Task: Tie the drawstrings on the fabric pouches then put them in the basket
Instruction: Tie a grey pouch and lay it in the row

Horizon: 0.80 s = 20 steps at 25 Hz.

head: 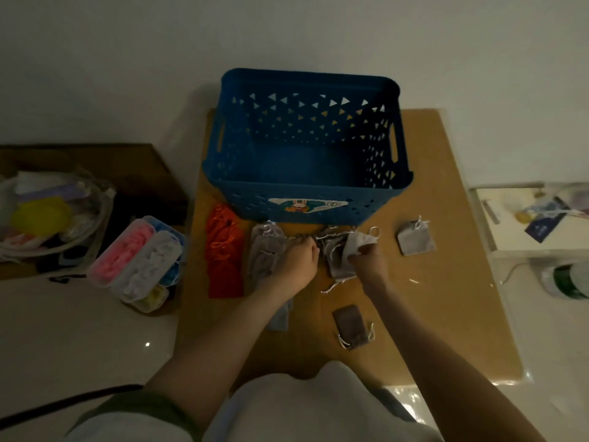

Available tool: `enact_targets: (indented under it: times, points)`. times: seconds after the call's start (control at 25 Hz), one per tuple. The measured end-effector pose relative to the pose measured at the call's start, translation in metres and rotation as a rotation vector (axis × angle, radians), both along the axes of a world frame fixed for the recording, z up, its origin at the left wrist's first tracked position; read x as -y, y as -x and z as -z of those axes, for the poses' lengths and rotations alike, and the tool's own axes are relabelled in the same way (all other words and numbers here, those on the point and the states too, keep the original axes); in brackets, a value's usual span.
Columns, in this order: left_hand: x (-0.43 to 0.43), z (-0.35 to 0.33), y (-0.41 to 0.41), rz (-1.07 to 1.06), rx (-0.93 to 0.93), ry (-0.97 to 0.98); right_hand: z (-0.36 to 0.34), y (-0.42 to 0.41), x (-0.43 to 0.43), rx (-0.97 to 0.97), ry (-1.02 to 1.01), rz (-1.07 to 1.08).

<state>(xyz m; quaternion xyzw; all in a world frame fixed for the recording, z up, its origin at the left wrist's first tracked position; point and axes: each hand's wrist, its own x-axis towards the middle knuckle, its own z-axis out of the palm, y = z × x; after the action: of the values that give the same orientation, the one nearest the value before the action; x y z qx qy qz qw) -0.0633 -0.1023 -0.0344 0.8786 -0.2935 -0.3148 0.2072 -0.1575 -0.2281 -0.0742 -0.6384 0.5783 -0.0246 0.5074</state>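
My left hand point(301, 256) grips the grey pouch pile point(338, 261), my right hand point(368, 255) pinches a pale pouch point(361, 241), before the bare-floored basket point(255, 193).

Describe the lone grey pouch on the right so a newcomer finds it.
Start at the blue basket. Right of its near right corner lies a pale grey pouch, flat and alone; the other grey pouches are heaped left of it.

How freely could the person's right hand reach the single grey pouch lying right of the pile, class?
Probably freely: the grey pouch lies alone on bare table, just right of the right hand, nothing between. But that hand already holds a pale pouch.
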Motion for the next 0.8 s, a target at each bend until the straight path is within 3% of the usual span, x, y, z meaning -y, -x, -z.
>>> enact_targets:
  times: [0.08,0.16,0.24,0.36,0.48,0.56,0.68,0.8]
  points:
    - [0.018,-0.002,0.002,0.074,-0.117,-0.010,0.011,0.004,0.022,-0.204,-0.032,0.070]
    - [0.034,0.001,0.005,0.136,-0.329,-0.031,0.016,0.006,0.035,-0.268,-0.068,0.067]
    - [0.042,0.005,0.007,0.081,-0.471,-0.048,0.013,0.004,0.042,-0.132,-0.182,0.071]
    - [0.051,0.010,0.008,-0.177,-0.678,-0.023,0.017,0.002,0.042,-0.016,-0.338,0.050]
    - [0.058,0.012,0.009,-0.244,-0.691,-0.031,0.025,-0.001,0.044,-0.171,-0.200,0.052]
    - [0.062,0.011,0.011,-0.300,-0.686,0.009,0.028,0.001,0.050,-0.204,-0.249,0.061]
    - [0.067,0.007,0.012,-0.421,-0.752,0.067,0.026,0.005,0.056,-0.012,-0.449,0.113]
    - [0.069,-0.001,0.012,-0.278,-0.712,-0.015,0.013,0.014,0.056,0.111,-0.471,0.104]
